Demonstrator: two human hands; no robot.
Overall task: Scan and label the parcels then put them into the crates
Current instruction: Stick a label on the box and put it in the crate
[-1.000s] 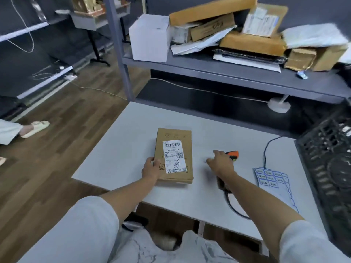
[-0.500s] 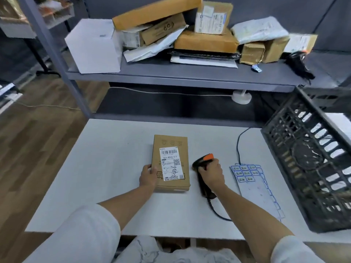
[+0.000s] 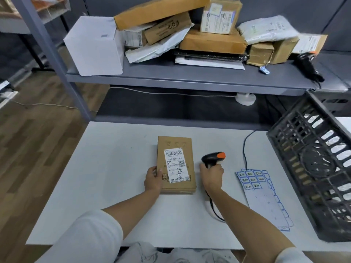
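Wooden flooring [image 3: 38,141] lies at the far left, beside a grey upright post [image 3: 55,59] of the shelf [image 3: 190,76] that runs behind the table [image 3: 106,168]. On the shelf, from the left, stand a white box [image 3: 93,48], then a loose heap of cardboard and plastic-bag parcels [image 3: 212,37], and at the right end a second black scanner [image 3: 307,65]. A white cable [image 3: 171,93] runs under the shelf to a round white base [image 3: 246,98]. On the white table, the left hand [image 3: 152,180] grips the near left edge of a flat brown cardboard parcel [image 3: 175,164], thumb on its top face; the parcel lies flat near the table's middle, its white shipping label [image 3: 175,165] facing up. Just to the right, apart from the parcel, the right hand [image 3: 212,175] is wrapped around the handle of a black barcode scanner [image 3: 212,158] with an orange top, whose head sits level with the label. The scanner's black cord [image 3: 245,149] loops across the table behind a sheet of blue-edged stickers [image 3: 262,194], which lies flat to the right of that hand. At the far right a dark slatted plastic crate [image 3: 313,168] rests tilted on the table edge, its latticed side toward the camera.
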